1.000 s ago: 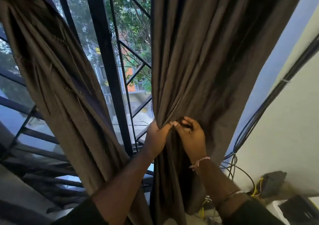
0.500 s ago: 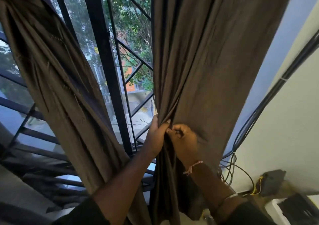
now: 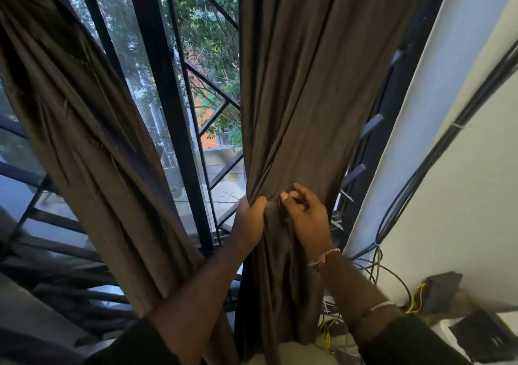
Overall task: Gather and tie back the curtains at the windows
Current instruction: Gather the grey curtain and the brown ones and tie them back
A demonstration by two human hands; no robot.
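- Between the left curtain [image 3: 92, 151] and the right curtain [image 3: 302, 106] we see an open gap, backed by the black window grille [image 3: 173, 112].
- Right of that curtain, wall [image 3: 462, 196] and hanging cables [image 3: 406, 196] crowd our way.

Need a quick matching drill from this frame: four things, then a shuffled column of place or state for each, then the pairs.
Things:
1. left hand
2. right curtain
3. left curtain
4. black cables

States:
A. runs along the white wall
B. hangs untouched, slanting across the window
C. grips the bunched fabric
D. gathered in at hand height by both hands

Pairs: 1-C, 2-D, 3-B, 4-A
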